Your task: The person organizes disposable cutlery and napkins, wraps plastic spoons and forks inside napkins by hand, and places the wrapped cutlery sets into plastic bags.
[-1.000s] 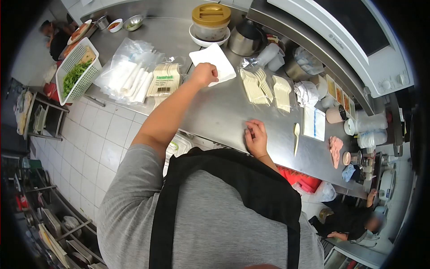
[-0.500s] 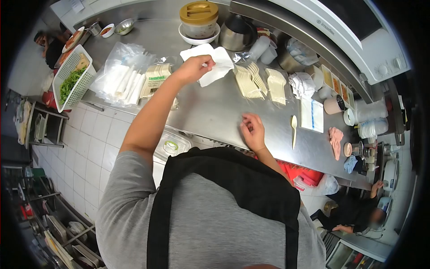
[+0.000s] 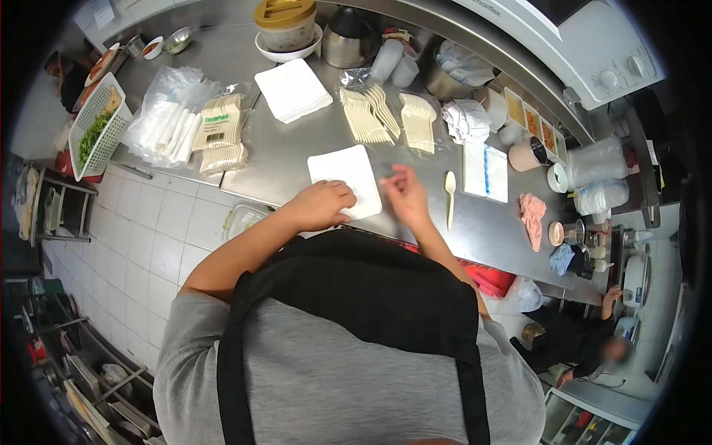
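Observation:
A white paper napkin (image 3: 350,165) with rounded corners lies near the counter's front edge. My left hand (image 3: 324,203) is on its near left part, with fingers curled over the paper. Just off the napkin's right side, my right hand (image 3: 406,196) hovers with bent fingers apart and nothing in them, slightly blurred. Farther back is a stack of the same white napkins (image 3: 293,90). Pale forks (image 3: 365,115) and a bundle of pale spoons (image 3: 417,122) in clear wrap lie behind my hands. A single pale spoon (image 3: 450,199) rests to the right of my right hand.
Plastic-wrapped white rolls (image 3: 174,133) and a cutlery pack (image 3: 221,132) lie at left. A white packet with a blue stripe (image 3: 486,172), a pink cloth (image 3: 532,220) and tubs stand at right. A gold-lidded container (image 3: 285,26) is behind. Another person (image 3: 571,341) is at lower right.
My left hand has brought one napkin from the stack at the back down to the counter's front edge. My right hand has moved close beside it. The whole view has shifted slightly.

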The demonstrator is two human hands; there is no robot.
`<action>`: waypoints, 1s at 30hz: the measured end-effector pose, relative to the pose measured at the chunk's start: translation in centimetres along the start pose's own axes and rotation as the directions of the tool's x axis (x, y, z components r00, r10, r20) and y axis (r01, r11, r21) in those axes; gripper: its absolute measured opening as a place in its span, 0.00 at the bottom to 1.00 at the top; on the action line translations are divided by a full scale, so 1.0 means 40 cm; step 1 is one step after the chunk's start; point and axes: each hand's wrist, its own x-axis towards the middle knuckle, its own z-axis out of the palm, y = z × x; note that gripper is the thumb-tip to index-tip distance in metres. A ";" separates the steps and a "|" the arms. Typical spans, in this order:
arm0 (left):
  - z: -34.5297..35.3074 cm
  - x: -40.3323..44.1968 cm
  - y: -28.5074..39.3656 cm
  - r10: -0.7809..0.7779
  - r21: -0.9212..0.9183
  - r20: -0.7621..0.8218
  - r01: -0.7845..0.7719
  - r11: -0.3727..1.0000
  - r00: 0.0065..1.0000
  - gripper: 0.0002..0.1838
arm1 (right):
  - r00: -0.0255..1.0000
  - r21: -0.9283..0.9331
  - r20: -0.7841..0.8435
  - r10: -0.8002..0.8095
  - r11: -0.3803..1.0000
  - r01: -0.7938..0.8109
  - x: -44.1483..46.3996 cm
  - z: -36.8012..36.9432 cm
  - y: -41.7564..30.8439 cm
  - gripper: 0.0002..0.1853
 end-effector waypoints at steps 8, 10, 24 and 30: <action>0.014 0.188 -0.033 -0.085 0.203 -0.236 0.135 0.970 0.968 0.04 | 0.957 -0.700 -0.144 -0.254 0.709 0.083 0.235 -0.200 0.105 0.11; 0.028 0.281 -0.056 -0.108 0.267 -0.244 0.174 0.948 0.964 0.05 | 0.970 -0.706 -0.136 -0.203 0.706 0.049 0.232 -0.215 0.073 0.14; 0.137 0.364 0.058 0.164 0.449 0.137 -0.209 0.869 0.977 0.08 | 0.995 -0.542 -0.089 -0.046 0.840 -0.010 -0.093 -0.391 0.229 0.13; 0.212 0.406 0.171 0.266 0.288 0.279 -0.345 0.893 0.923 0.10 | 0.990 -0.451 -0.095 0.102 0.883 -0.134 -0.116 -0.431 0.217 0.12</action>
